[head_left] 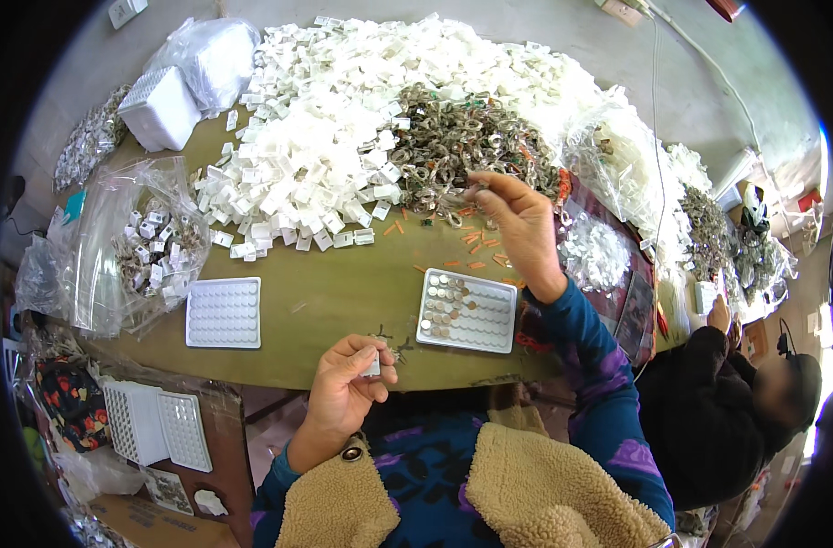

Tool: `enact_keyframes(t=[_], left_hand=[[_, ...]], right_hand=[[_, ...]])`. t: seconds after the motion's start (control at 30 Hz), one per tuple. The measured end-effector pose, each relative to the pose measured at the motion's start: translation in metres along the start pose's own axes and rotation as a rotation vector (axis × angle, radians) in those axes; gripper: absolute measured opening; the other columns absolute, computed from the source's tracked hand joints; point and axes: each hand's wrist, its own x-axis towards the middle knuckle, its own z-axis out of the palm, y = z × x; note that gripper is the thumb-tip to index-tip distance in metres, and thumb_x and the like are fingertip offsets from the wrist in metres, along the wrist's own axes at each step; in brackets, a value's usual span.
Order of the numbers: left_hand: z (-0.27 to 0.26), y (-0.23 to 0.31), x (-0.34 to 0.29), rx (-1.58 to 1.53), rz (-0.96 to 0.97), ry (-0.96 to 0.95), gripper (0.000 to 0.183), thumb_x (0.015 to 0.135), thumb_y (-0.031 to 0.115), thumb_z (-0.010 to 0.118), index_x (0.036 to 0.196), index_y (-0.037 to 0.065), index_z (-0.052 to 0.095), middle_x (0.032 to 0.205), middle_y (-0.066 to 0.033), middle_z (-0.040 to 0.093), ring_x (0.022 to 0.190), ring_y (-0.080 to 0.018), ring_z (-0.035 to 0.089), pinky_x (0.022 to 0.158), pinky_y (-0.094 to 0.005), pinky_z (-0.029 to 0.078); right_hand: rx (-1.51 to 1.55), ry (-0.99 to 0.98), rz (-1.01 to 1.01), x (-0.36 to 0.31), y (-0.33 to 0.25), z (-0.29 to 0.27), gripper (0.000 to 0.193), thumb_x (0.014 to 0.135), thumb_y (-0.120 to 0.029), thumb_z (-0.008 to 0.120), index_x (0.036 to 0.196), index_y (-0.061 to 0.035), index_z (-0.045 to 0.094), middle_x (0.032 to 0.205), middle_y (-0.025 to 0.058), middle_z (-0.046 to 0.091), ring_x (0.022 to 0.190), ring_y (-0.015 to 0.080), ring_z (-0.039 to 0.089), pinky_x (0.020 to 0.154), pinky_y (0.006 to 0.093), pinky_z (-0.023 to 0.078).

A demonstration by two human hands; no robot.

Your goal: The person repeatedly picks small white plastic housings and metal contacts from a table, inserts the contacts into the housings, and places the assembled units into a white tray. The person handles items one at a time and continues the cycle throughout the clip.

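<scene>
A small white plastic case (372, 367) is pinched between the thumb and fingers of my left hand (336, 391), just over the near table edge. Short dark wire-like strands (396, 345) show beside those fingertips. Farther off, my right hand (526, 228) reaches to the front of a heap of grey wire loops (453, 128). Its thumb and forefinger are closed together; whatever lies between them is too small to make out. Below that arm lies a white tray (491, 321) with round silvery discs (442, 301) in its left-hand hollows.
White plastic cases (298, 155) form a big pile across the back. Orange strips (476, 245) lie scattered before the wires. A second hollowed tray (223, 313) sits left, near a clear bag of parts (151, 247). At right, a person in dark clothes (708, 411) sits close.
</scene>
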Motion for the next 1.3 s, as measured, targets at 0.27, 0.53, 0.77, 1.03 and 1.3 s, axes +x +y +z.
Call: enact_keyframes(t=[0.27, 0.53, 0.77, 1.03, 1.3], left_hand=[[0.025, -0.007, -0.005, 0.234, 0.158, 0.079, 0.017, 0.094, 0.007, 0.064, 0.107, -0.003, 0.065, 0.094, -0.0124, 0.066, 0.072, -0.0149, 0.065, 0.052, -0.0220, 0.052], [0.045, -0.013, -0.021, 0.803, 0.504, -0.049, 0.016, 0.090, 0.000, 0.069, 0.106, 0.000, 0.071, 0.101, -0.0076, 0.062, 0.076, -0.0086, 0.057, 0.057, -0.0201, 0.048], [0.055, 0.001, -0.022, 1.549, 0.861, -0.192, 0.020, 0.083, 0.003, 0.076, 0.102, 0.006, 0.074, 0.092, -0.0087, 0.063, 0.075, -0.0204, 0.063, 0.062, -0.0317, 0.051], [0.048, 0.036, 0.046, 1.904, 0.836, 0.161, 0.010, 0.081, 0.003, 0.075, 0.091, 0.003, 0.071, 0.092, -0.0094, 0.063, 0.076, -0.0251, 0.064, 0.065, -0.0337, 0.051], [0.032, 0.040, 0.130, 2.280, 1.087, 0.115, 0.020, 0.077, -0.007, 0.059, 0.095, 0.001, 0.064, 0.094, -0.0123, 0.063, 0.082, -0.0314, 0.067, 0.067, -0.0396, 0.055]], right_hand=[[0.139, -0.129, 0.240, -0.041, -0.041, 0.003, 0.026, 0.103, -0.010, 0.051, 0.126, 0.0030, 0.056, 0.078, 0.0083, 0.065, 0.063, 0.0093, 0.053, 0.059, 0.0226, 0.044], [0.871, -0.456, 0.805, -0.142, -0.051, 0.049, 0.015, 0.099, -0.014, 0.062, 0.100, -0.0005, 0.057, 0.077, 0.0115, 0.067, 0.050, 0.0079, 0.048, 0.051, 0.0240, 0.046], [0.287, -0.492, 0.651, -0.154, -0.051, 0.034, 0.009, 0.097, -0.009, 0.064, 0.095, -0.0010, 0.060, 0.070, 0.0056, 0.064, 0.053, 0.0063, 0.052, 0.048, 0.0205, 0.043], [0.714, -0.213, 0.388, -0.163, -0.028, -0.001, 0.009, 0.098, -0.006, 0.061, 0.105, -0.0015, 0.056, 0.073, 0.0017, 0.058, 0.059, 0.0051, 0.051, 0.048, 0.0193, 0.037], [0.495, -0.250, 0.500, -0.174, -0.021, -0.016, 0.008, 0.096, -0.007, 0.064, 0.100, -0.0020, 0.059, 0.076, -0.0014, 0.058, 0.063, 0.0043, 0.054, 0.052, 0.0182, 0.040]])
